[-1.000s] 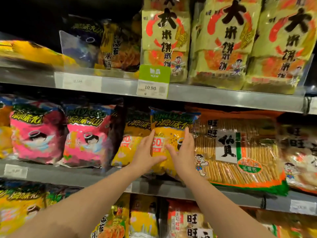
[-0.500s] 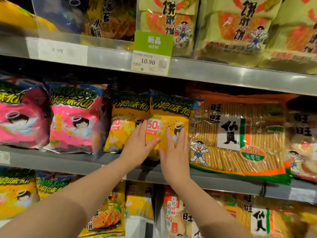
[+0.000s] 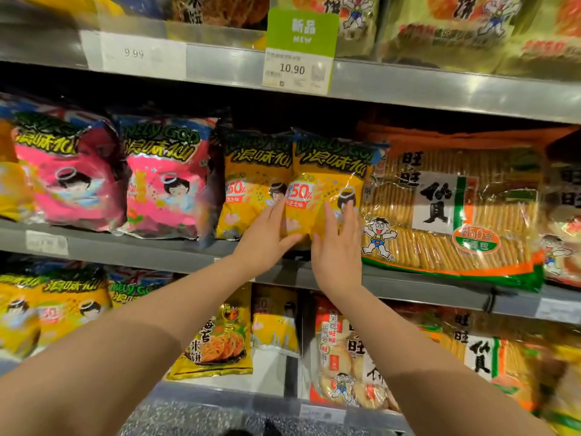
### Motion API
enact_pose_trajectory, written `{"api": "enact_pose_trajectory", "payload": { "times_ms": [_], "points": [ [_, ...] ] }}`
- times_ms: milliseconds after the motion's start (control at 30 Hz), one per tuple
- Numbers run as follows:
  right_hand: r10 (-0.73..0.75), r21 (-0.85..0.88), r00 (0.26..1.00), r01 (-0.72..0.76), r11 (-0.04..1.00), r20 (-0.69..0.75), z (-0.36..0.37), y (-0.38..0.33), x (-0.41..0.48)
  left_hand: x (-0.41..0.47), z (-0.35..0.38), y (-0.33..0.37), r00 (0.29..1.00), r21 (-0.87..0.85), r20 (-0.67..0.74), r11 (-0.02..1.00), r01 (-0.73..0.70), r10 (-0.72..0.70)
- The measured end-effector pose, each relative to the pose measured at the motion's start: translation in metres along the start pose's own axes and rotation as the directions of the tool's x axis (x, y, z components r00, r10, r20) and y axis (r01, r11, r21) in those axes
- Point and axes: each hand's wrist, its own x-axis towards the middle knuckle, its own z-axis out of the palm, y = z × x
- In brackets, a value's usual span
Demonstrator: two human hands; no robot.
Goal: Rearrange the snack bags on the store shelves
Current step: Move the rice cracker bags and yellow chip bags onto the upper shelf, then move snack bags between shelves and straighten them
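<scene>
My left hand (image 3: 267,239) and right hand (image 3: 339,248) lie spread with straight fingers against the lower front of the yellow snack bag (image 3: 328,180). It stands upright at the front edge of the middle shelf (image 3: 141,250), touching a second yellow bag (image 3: 250,187) on its left and a large rice-cracker pack (image 3: 456,215) on its right. Above hangs a green price tag (image 3: 300,51).
</scene>
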Motion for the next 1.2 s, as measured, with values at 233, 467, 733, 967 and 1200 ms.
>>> {"api": "enact_pose_trajectory", "payload": {
  "times_ms": [233, 467, 733, 967, 1200],
  "points": [
    [-0.039, 0.094, 0.999, 0.038, 0.995, 0.009, -0.021, -0.027, -0.033, -0.046, -0.028, 0.017, 0.997, 0.002, -0.074, 1.000, 0.003, -0.003],
    [-0.128, 0.277, 0.950, 0.046, 0.960, 0.284, -0.030, -0.056, -0.085, -0.113, -0.070, 0.014, 0.984, 0.056, -0.121, 0.989, 0.140, -0.132],
    [-0.164, 0.339, 0.878, 0.002, 0.941, 0.450, 0.008, -0.073, -0.123, -0.185, -0.084, -0.024, 0.923, 0.121, -0.159, 0.921, 0.371, -0.351],
    [-0.117, 0.250, 0.765, -0.060, 0.966, 0.633, 0.062, -0.067, -0.121, -0.193, -0.074, -0.077, 0.871, 0.168, -0.142, 0.856, 0.489, -0.470],
    [0.039, 0.240, 0.672, -0.318, 0.917, 0.740, 0.146, -0.059, -0.115, -0.172, -0.032, -0.140, 0.799, 0.035, -0.012, 0.798, 0.601, -0.601]
  ]
}}
